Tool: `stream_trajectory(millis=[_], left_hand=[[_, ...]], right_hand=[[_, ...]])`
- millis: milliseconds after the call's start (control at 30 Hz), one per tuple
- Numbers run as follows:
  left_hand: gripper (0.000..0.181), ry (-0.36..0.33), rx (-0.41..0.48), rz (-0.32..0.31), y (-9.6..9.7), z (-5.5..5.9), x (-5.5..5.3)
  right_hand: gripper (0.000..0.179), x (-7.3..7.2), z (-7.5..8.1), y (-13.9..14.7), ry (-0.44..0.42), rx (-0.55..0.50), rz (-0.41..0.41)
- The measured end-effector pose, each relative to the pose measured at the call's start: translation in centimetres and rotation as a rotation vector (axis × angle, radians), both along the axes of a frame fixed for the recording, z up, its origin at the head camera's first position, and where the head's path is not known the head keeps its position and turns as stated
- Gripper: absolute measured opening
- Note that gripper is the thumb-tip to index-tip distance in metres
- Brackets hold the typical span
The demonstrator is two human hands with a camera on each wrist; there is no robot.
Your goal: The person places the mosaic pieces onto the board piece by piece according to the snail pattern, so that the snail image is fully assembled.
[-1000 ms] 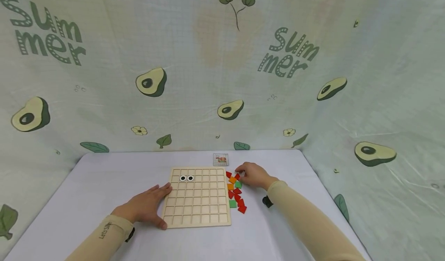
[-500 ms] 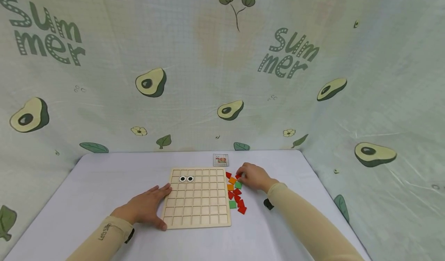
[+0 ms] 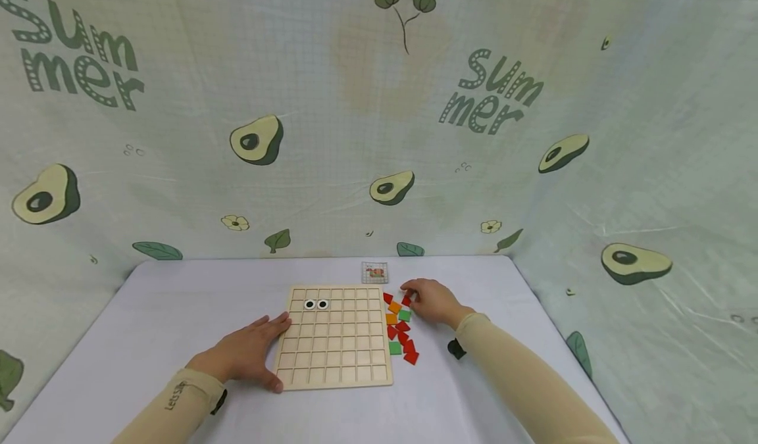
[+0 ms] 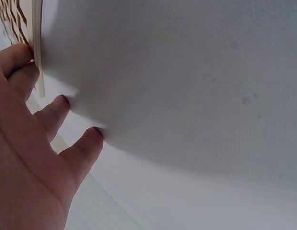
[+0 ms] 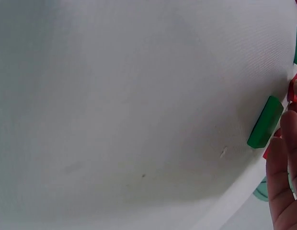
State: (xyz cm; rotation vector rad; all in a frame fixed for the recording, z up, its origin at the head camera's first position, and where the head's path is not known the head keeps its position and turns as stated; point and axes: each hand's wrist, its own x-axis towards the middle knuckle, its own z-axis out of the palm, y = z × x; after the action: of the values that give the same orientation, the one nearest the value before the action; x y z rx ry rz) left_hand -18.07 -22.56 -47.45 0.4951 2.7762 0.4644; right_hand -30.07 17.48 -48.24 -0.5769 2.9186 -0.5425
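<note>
A square wooden grid board (image 3: pixel 334 355) lies in the middle of the table. Two white eye tiles (image 3: pixel 316 304) sit side by side in its upper left cells. My left hand (image 3: pixel 245 352) rests spread along the board's left edge; in the left wrist view two fingers touch the board's edge (image 4: pixel 37 48). Beyond the board's right side, my right hand (image 3: pixel 436 301) pinches a red tile (image 3: pixel 406 300) at the top of a loose cluster. In the right wrist view, that hand (image 5: pixel 285 177) is partly cut off, close to a green tile (image 5: pixel 268 122).
Several red tiles (image 3: pixel 410 346), orange tiles (image 3: pixel 391 319) and green tiles (image 3: pixel 395 348) lie against the board's right edge. A small picture card (image 3: pixel 375 273) lies behind the board. A printed cloth (image 3: pixel 320 200) hangs behind the white table (image 3: pixel 195 299).
The red tile at my right fingertips has shifted slightly right, away from the orange tile. My right index finger closed down over it, then lifted again. My left hand stays on the board.
</note>
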Motion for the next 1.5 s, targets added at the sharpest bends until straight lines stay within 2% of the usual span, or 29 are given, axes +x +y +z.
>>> stream_trajectory(millis=[367,733,1000,1133,1500], left_hand=[[0.123,-0.01,-0.002,0.011,0.19,0.13,0.03],[0.123,-0.015,0.002,0.016,0.11,-0.12,0.12],[0.124,-0.006,0.008,0.013,-0.04,-0.18,-0.05],[0.125,-0.001,0.017,0.001,-0.12,-0.27,-0.08],[0.124,0.0,0.019,0.009,-0.07,-0.04,0.08]], right_hand=[[0.024,-0.3,0.06,0.08,0.022,0.068,-0.002],[0.016,-0.52,-0.05,-0.12,0.043,0.074,0.02],[0.02,-0.43,-0.13,-0.09,0.052,0.083,0.05],[0.023,-0.34,-0.09,0.15,0.059,0.103,0.036],[0.02,-0.19,-0.09,0.43,0.059,0.073,0.036]])
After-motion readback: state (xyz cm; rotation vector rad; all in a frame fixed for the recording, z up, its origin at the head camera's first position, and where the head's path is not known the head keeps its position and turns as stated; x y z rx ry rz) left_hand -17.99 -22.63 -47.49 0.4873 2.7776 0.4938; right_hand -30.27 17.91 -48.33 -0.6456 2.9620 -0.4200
